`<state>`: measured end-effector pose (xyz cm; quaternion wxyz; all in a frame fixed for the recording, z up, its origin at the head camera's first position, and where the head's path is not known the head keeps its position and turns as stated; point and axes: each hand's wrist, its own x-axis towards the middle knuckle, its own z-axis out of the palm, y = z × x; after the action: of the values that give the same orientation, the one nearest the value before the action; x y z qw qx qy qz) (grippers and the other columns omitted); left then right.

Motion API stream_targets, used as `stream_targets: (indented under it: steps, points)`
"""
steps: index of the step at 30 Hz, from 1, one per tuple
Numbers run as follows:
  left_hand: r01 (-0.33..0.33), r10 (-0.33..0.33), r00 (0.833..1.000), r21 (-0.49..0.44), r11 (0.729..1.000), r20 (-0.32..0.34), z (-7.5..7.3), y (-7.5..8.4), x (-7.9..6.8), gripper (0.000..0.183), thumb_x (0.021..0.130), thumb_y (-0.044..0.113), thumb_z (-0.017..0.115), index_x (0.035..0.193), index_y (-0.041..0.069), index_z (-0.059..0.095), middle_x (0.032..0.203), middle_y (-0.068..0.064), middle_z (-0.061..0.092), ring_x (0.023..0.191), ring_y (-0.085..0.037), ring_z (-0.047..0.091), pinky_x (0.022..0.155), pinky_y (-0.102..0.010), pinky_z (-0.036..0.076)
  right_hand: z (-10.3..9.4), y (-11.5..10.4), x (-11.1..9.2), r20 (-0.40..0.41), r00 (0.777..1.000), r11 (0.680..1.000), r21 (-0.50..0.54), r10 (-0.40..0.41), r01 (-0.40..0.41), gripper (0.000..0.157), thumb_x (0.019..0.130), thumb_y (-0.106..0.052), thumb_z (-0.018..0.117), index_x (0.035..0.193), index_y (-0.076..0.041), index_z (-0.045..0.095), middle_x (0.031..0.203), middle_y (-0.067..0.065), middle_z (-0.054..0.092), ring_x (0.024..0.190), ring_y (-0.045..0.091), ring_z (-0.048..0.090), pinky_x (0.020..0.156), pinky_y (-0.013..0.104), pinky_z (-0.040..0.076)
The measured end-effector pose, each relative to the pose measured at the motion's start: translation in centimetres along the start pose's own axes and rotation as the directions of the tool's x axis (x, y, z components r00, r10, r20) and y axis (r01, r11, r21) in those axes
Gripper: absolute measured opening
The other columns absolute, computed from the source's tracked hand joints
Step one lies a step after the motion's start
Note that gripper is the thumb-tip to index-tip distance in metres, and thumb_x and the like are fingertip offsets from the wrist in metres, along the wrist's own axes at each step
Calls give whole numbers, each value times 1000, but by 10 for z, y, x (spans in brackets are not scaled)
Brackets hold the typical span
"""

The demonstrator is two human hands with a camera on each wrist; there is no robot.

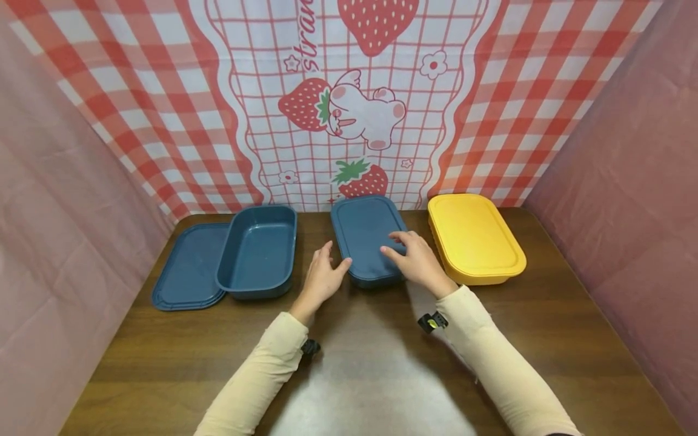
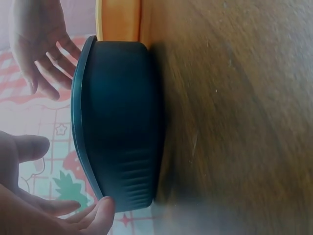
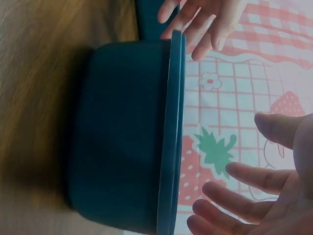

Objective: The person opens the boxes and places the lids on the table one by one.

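A lidded dark blue food container (image 1: 366,233) stands at the back middle of the table. My left hand (image 1: 323,277) is at its left side with loosely spread fingers; in the left wrist view its fingertips (image 2: 103,215) are beside the container's wall, and I cannot tell whether they touch. Over the right part of the lid (image 3: 171,132) hovers my right hand (image 1: 417,260), fingers spread and holding nothing. To the left, an uncovered blue container (image 1: 259,254) has nothing inside. Its rim overlaps a separate blue lid (image 1: 188,266) lying flat on the table.
A yellow lidded container (image 1: 475,236) stands to the right of my right hand. Behind the brown wooden table (image 1: 376,363) hangs a strawberry-print cloth (image 1: 349,109). Pink curtains (image 1: 616,151) close in both sides.
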<state>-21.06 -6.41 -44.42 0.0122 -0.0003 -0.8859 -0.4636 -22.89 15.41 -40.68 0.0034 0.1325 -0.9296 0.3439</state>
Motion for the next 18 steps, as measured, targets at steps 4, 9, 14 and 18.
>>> stream_targets:
  steps: [4,9,14,18]
  points:
    - [31,-30,999,-7,1000,36,3,1,1,71,95,35,61,150,3,32,142,-23,45,124,-36,55,101,-52,46,-1,7,1,-24,1000,1000,-7,19,-19,55,96,-38,60,136,-3,53,130,20,53,120,36,49,102,54,43]
    - [69,-65,995,-43,997,79,8,3,2,73,95,36,60,151,0,28,142,-24,45,125,-37,54,103,-51,45,-1,15,2,-57,998,999,-17,36,-37,55,95,-37,61,137,-1,52,131,23,52,121,38,49,103,55,41]
    - [87,-82,992,-49,995,97,11,5,2,77,94,36,62,150,-3,27,142,-27,45,125,-38,54,105,-50,44,-1,21,4,-75,996,998,-14,57,-58,57,95,-37,61,138,0,51,135,25,50,125,39,47,106,55,39]
    - [73,-68,994,-57,996,90,13,5,1,75,93,34,63,148,-6,30,139,-29,48,124,-39,53,107,-50,42,-2,27,4,-81,994,997,-7,71,-72,59,96,-37,60,139,1,48,136,26,49,126,39,46,108,55,38]
